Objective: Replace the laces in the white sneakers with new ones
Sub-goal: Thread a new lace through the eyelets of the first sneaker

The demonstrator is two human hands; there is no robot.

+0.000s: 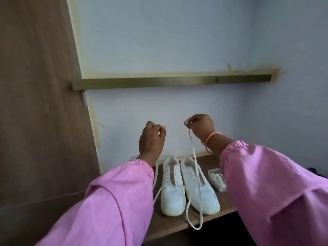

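Note:
Two white sneakers stand side by side on a brown wooden shelf (pixel 177 226), toes toward me, their eyelets bare: the left sneaker (pixel 173 189) and the right sneaker (pixel 198 189). My right hand (pixel 200 126) is raised above them and pinches one end of a white lace (pixel 194 157), which hangs down over the right sneaker and loops past the shelf's front edge. My left hand (pixel 150 139) is raised too, fingers curled, and a lace strand (pixel 156 180) drops from beneath it beside the left sneaker.
A small clear plastic packet (pixel 217 180) holding white laces lies on the shelf right of the sneakers. A brown wooden panel (pixel 40 103) stands at the left. A wooden batten (pixel 170 81) crosses the pale blue wall above.

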